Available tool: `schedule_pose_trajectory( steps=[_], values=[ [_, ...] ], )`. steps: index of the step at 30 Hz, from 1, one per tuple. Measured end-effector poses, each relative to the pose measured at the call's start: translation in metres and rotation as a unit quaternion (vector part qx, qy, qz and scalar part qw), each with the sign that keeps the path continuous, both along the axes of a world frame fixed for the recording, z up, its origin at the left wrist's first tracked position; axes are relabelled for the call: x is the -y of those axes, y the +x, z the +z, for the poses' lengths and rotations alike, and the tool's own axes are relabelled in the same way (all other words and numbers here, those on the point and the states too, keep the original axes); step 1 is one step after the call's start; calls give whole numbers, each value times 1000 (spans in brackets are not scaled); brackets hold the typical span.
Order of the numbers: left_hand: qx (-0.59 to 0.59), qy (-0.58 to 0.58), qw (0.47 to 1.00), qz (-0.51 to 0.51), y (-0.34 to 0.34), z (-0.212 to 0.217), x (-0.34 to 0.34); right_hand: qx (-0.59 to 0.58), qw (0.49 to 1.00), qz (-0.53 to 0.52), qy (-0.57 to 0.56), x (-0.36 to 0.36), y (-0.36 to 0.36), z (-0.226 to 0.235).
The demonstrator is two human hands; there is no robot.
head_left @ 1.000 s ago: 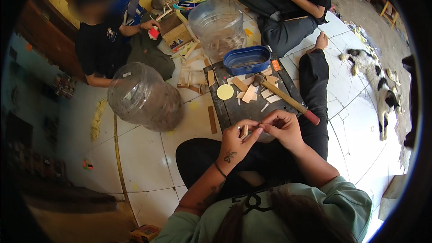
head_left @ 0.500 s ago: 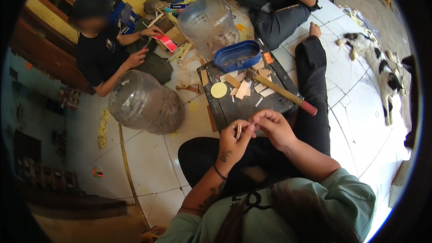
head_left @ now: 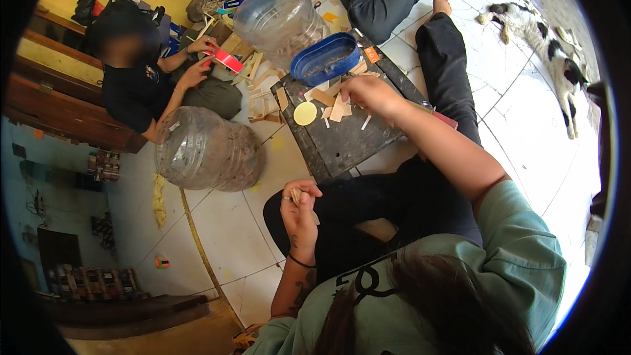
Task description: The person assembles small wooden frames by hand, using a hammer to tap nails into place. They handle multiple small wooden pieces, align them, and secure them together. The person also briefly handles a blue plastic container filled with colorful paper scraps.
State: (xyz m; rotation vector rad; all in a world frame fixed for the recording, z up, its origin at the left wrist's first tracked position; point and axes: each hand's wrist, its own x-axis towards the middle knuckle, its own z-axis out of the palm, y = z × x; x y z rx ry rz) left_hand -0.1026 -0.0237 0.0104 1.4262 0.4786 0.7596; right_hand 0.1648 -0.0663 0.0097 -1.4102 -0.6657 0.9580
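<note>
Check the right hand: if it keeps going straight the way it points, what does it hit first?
Likely the loose wooden pieces on the dark board, just ahead of the right hand. Beyond them sits the blue tray; height is unclear.

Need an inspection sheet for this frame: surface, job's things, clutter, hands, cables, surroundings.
Surface: dark work board on a white tiled floor.
Job's things: small wooden pieces and a yellow disc on the board; a thin wooden piece in the left hand.
Clutter: blue oval tub at the board's far edge; two clear plastic jugs on their sides; wood offcuts beside the board.
Hands: left hand closed on the thin wooden piece over the lap; right hand reaching over the wooden pieces, grip not clear.
Cables: nothing seen.
Surroundings: a seated person handling a red object; a black-and-white cat lying on the tiles.
</note>
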Motion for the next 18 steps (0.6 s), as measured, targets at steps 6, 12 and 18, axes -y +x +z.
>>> schedule_pose_trajectory(
  steps=[6, 12, 18],
  values=[
    [-1, 84, 995, 61, 5, 1, -8, 583, 772, 60, -246, -27, -28, 9],
    [63, 37, 993, 95, 6, 1, -5, 595, 751, 55, -280, -34, -42, -2],
    [137, -11, 985, 103, 12, 8, -10, 566, 810, -75, -136, 11, -38, -19]
  ],
)
